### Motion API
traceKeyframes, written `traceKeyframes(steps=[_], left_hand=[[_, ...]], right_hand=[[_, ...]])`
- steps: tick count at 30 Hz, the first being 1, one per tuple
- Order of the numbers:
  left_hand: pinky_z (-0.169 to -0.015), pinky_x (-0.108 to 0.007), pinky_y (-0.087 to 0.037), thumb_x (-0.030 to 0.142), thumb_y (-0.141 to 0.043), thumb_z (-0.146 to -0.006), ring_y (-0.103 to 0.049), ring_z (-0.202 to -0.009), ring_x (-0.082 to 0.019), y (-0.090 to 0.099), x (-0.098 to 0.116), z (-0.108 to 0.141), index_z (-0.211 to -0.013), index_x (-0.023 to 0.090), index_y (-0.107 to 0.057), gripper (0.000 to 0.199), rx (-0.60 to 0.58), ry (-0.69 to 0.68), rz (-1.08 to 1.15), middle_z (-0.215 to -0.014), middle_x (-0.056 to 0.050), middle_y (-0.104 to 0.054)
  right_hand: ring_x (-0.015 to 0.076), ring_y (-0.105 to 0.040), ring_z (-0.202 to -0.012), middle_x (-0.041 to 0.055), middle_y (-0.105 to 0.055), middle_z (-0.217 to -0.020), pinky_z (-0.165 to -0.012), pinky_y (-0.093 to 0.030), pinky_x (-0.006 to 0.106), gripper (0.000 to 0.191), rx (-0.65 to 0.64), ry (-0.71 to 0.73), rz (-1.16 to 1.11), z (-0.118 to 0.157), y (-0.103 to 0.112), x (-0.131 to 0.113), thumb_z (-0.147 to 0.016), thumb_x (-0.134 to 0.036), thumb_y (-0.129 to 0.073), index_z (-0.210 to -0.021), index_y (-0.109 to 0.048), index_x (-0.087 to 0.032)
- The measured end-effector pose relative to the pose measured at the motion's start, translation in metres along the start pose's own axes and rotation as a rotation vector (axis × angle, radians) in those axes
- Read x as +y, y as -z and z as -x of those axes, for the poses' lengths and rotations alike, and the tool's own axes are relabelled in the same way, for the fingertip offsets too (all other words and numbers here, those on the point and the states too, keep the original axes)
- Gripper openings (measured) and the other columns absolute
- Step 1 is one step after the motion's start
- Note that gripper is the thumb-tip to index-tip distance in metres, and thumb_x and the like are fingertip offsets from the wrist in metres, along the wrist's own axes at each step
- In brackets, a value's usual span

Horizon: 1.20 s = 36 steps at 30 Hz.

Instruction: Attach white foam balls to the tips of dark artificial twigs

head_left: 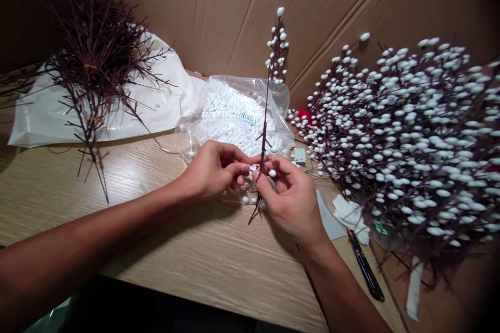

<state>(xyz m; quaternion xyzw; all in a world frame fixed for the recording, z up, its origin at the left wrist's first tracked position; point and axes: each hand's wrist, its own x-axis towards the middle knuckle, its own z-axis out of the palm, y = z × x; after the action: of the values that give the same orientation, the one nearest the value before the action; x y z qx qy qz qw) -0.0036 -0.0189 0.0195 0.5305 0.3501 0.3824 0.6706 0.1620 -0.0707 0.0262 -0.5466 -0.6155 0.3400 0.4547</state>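
Observation:
In the middle of the view, a dark brown artificial berry branch (pixel 267 106) stands nearly upright between my hands. White berries cover its top end, and a few sit on twigs near my fingers. My right hand (pixel 292 195) is closed on the stem, thumb in front. My left hand (pixel 219 169) is closed in a pinch beside the stem, its fingertips at a white berry (pixel 253 167); whether they hold it or only touch it is hard to see. Several loose white berries (pixel 245 200) lie on the table just below my fingers.
Behind my hands lies a clear plastic bag (pixel 230 109) of white berries. Bare brown branches (pixel 97 52) are heaped on a white plastic bag (pixel 167 83) at left. Finished-looking berry branches (pixel 410 140) fill the right side. A black-handled tool (pixel 366 268) lies near the table's (pixel 175 250) right front.

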Motion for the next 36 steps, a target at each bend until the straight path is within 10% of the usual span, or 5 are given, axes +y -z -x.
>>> traceKeyframes(steps=[36], left_hand=[[-0.049,-0.020,-0.050,0.005,-0.069,-0.088,-0.058,-0.047,-0.009,0.0014,-0.0009,-0.0019,-0.090,0.002,-0.076,0.007,-0.040,0.023,0.144,-0.057,-0.003,-0.067]], right_hand=[[0.0191,-0.077,-0.073,0.0046,-0.079,-0.084,-0.069,-0.063,0.031,0.027,-0.104,-0.157,-0.261,-0.0075,0.0044,0.0001,-0.087,-0.039,-0.080,-0.102,-0.071,-0.018]])
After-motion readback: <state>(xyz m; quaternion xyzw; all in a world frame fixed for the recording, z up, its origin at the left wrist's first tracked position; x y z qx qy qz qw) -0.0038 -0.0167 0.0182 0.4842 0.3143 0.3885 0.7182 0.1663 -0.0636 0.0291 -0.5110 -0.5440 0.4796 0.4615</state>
